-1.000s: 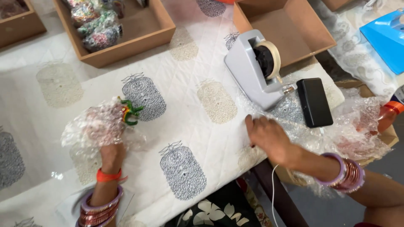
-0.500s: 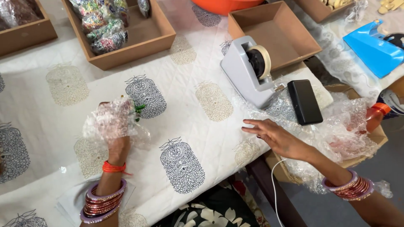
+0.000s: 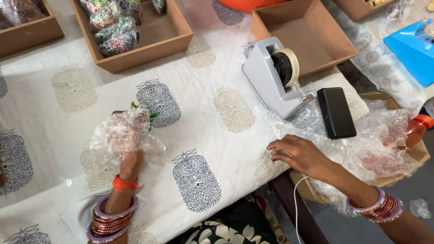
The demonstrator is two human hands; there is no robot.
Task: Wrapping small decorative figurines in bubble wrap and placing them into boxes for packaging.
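Note:
My left hand (image 3: 128, 151) is closed around a bundle of clear bubble wrap (image 3: 121, 133) with a small green and orange object (image 3: 145, 113) poking out at its top. It rests on the white printed tablecloth (image 3: 199, 99). My right hand (image 3: 300, 155) lies near the table's front edge, fingers spread, touching a sheet of bubble wrap (image 3: 312, 122) that trails off the table. A grey tape dispenser (image 3: 275, 77) with a roll of tan tape stands just beyond it, beside a black phone (image 3: 336, 113).
A cardboard tray (image 3: 135, 27) with several wrapped colourful items sits at the back, with an empty cardboard tray (image 3: 304, 34) to its right. A heap of bubble wrap (image 3: 384, 144) fills a box at right. A blue dispenser (image 3: 413, 47) lies at far right.
My left hand has shifted a little right with the wrapped bundle. My right hand has slid along the table edge onto the bubble wrap sheet. The view has tilted slightly.

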